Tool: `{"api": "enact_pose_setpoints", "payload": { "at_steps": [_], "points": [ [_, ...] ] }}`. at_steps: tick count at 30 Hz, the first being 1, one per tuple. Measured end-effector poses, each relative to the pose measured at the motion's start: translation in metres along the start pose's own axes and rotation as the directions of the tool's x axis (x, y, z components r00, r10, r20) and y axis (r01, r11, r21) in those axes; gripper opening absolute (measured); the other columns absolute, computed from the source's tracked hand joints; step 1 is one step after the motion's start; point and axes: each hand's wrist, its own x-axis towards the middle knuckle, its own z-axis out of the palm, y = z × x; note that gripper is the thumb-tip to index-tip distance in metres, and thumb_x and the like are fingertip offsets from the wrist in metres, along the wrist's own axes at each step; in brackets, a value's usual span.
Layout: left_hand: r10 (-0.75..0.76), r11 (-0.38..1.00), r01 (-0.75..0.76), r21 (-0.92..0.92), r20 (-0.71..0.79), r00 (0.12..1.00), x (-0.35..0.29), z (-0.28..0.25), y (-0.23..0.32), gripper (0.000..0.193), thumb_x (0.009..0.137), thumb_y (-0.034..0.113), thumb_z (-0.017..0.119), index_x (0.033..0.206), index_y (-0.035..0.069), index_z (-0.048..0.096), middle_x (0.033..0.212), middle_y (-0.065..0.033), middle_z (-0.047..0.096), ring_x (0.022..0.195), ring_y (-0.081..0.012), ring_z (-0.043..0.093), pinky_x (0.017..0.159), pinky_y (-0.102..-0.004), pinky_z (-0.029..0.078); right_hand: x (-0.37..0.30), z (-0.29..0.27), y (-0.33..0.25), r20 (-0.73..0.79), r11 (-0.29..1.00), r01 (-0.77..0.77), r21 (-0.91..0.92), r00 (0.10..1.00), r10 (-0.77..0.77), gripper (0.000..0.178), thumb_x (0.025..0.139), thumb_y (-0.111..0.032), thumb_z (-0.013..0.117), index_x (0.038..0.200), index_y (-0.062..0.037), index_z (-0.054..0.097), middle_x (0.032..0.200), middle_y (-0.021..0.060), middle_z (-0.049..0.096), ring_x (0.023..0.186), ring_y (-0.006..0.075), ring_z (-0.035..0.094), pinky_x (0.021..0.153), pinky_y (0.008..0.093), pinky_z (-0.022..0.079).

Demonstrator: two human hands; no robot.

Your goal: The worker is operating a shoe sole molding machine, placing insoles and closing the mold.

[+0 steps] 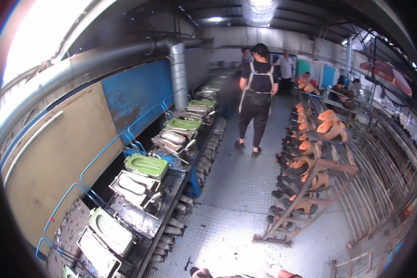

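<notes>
Two small shapes are cut off at the lower edge. The darker one on the left looks like part of my left hand (201, 273). The pale, overexposed one with a dark band looks like part of my right hand (279, 271). Their fingers cannot be made out, nor whether they hold anything. Left of them stands a line of hinged shoe sole moulds, opened out. The nearest mould has a pale green half (111, 231) with a sole-shaped hollow and a bare metal half (98, 255). Beyond it lie a green mould half (147, 165) and a silvery mould half (133, 185).
A metal rack (331, 164) on the right carries several tan and black shoes (306, 167). A person in dark clothes (258, 83) stands in the aisle, back turned. Other people are farther back. Blue bent rails (81, 184) line the mould bench. Diamond-patterned metal flooring (231, 199) runs between.
</notes>
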Motion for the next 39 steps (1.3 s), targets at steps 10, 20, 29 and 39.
{"api": "enact_pose_setpoints", "payload": {
  "at_steps": [10, 20, 29, 39],
  "points": [
    [-0.186, 0.924, 0.148, -0.352, -0.078, 0.979, 0.054, 0.023, 0.036, 0.024, 0.089, 0.018, 0.062, 0.11, 0.011, 0.072, 0.112, -0.017, 0.07, 0.101, -0.0383, 0.066, 0.092, -0.0483, 0.054, 0.055, 0.0, 0.024, -0.087, 0.862, 0.297, -0.41, 0.928, -0.362, 0.043, 0.101, -0.034, 0.047, 0.117, -0.0044, 0.074, 0.117, 0.0302, 0.069, 0.107, 0.0416, 0.069, 0.095, 0.0491, 0.054],
    [-0.072, 0.981, 0.074, -0.18, 0.014, 0.997, 0.119, -0.025, 0.106, 0.026, 0.087, 0.017, 0.062, 0.109, 0.011, 0.072, 0.11, -0.0159, 0.071, 0.103, -0.0372, 0.065, 0.092, -0.0465, 0.053, 0.118, -0.04, -0.015, -0.126, 0.813, 0.261, -0.52, 0.918, -0.375, 0.04, 0.1, -0.033, 0.049, 0.112, -0.006, 0.076, 0.113, 0.0266, 0.07, 0.104, 0.0392, 0.069, 0.092, 0.049, 0.054],
    [-0.094, 0.963, 0.103, -0.251, 0.044, 0.995, 0.181, -0.029, 0.135, 0.03, 0.085, 0.016, 0.063, 0.113, 0.01, 0.072, 0.111, -0.0161, 0.072, 0.104, -0.0378, 0.064, 0.093, -0.0469, 0.052, 0.172, -0.074, -0.053, -0.119, 0.773, 0.275, -0.572, 0.904, -0.41, 0.036, 0.098, -0.031, 0.051, 0.109, -0.0081, 0.077, 0.109, 0.0227, 0.072, 0.102, 0.0366, 0.07, 0.09, 0.0487, 0.054],
    [-0.186, 0.977, 0.187, -0.104, 0.025, 0.982, 0.212, -0.056, 0.166, 0.032, 0.089, 0.018, 0.063, 0.119, 0.014, 0.073, 0.126, -0.0158, 0.068, 0.118, -0.0371, 0.061, 0.103, -0.0446, 0.05, 0.252, -0.095, -0.099, -0.089, 0.707, 0.326, -0.628, 0.872, -0.481, 0.032, 0.096, -0.029, 0.054, 0.105, -0.0104, 0.078, 0.103, 0.0184, 0.073, 0.099, 0.0336, 0.07, 0.087, 0.0485, 0.054]
  ]
}}
